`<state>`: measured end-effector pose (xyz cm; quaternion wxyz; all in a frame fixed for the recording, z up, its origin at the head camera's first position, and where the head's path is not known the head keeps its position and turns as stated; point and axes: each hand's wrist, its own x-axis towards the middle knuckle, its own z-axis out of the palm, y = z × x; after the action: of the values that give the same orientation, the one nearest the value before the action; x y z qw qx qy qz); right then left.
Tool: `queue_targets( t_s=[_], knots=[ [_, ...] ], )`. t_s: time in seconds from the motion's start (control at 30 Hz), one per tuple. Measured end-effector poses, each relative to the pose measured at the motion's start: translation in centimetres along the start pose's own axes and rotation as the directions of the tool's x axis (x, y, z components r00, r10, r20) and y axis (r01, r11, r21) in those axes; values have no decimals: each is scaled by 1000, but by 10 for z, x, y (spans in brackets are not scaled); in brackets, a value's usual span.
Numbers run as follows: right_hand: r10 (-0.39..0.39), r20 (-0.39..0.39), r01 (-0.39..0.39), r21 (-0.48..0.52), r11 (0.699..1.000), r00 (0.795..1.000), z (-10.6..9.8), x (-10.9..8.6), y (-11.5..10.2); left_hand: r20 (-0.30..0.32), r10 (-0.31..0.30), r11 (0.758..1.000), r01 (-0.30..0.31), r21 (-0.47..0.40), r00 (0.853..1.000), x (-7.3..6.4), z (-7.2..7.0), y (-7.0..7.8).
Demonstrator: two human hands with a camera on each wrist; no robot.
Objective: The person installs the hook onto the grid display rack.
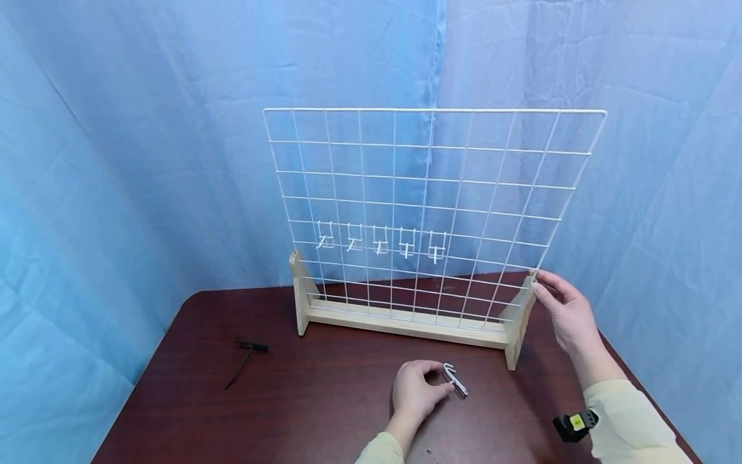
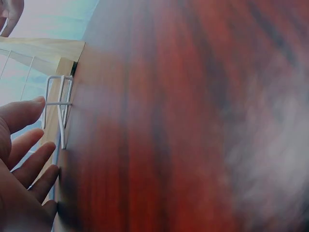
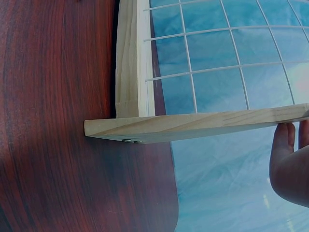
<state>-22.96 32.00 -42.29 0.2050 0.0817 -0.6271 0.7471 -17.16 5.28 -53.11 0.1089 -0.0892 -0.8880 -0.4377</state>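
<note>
A white wire hook (image 1: 455, 380) is at the front of the dark red table, beside my left hand (image 1: 415, 390). In the left wrist view, that hand's thumb tip is right at the hook's wire (image 2: 62, 104), and its other fingers are spread. My right hand (image 1: 567, 312) holds the upper end of the right wooden upright (image 1: 518, 322), its thumb and fingertips against the wood. Between the two uprights of the stand stands a white wire grid (image 1: 426, 161). Several similar white hooks (image 1: 379, 245) hang in a row across its lower middle.
A black object with a thin rod (image 1: 252, 348) lies on the table's left part. Blue curtains (image 1: 174, 129) surround the table's back and sides. The stand's wooden base bar (image 1: 406, 325) runs along the back. A black device (image 1: 574, 424) is on my right wrist.
</note>
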Motion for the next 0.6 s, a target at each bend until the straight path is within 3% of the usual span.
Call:
queue_targets(
  t_s=[0.2, 0.6],
  knots=[
    [-3, 1, 2, 7, 1000, 1000, 1, 0, 0, -11, 78, 996, -77, 50, 997, -1, 4, -3],
    [-9, 8, 9, 20, 1000, 1000, 0, 0, 1, 24, 126, 988, -127, 89, 992, -1, 6, -9]
  ],
)
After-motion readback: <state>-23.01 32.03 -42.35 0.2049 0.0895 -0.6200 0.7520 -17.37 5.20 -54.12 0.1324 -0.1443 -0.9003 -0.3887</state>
